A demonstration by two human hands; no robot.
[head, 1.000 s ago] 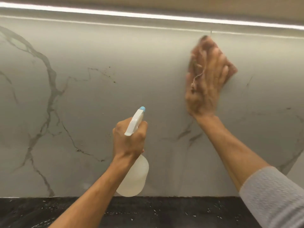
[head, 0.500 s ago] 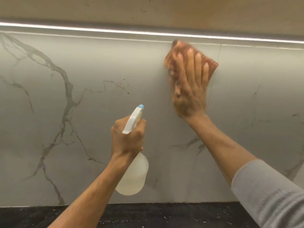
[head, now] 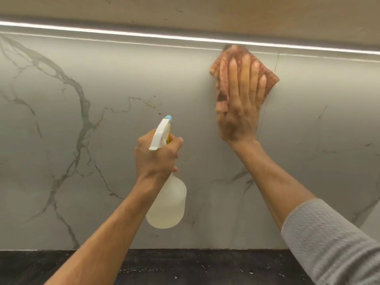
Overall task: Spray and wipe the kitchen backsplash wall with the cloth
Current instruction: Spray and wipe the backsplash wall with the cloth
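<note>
The grey marble backsplash wall (head: 115, 83) with dark veins fills the view. My right hand (head: 240, 108) lies flat on an orange-pink cloth (head: 221, 68), pressing it against the wall just under the light strip. My left hand (head: 154, 159) grips a white spray bottle (head: 167, 206) by its neck. Its blue-tipped nozzle points up toward the wall, and the translucent body hangs below my fist.
A bright light strip (head: 123, 33) runs along the top of the wall under a beige cabinet (head: 205, 13). A black speckled countertop (head: 185, 266) lies along the bottom. Small brown specks (head: 153, 100) dot the wall left of the cloth.
My right hand has slid the cloth left and up to the top edge of the wall. The left hand with the bottle has stayed nearly still.
</note>
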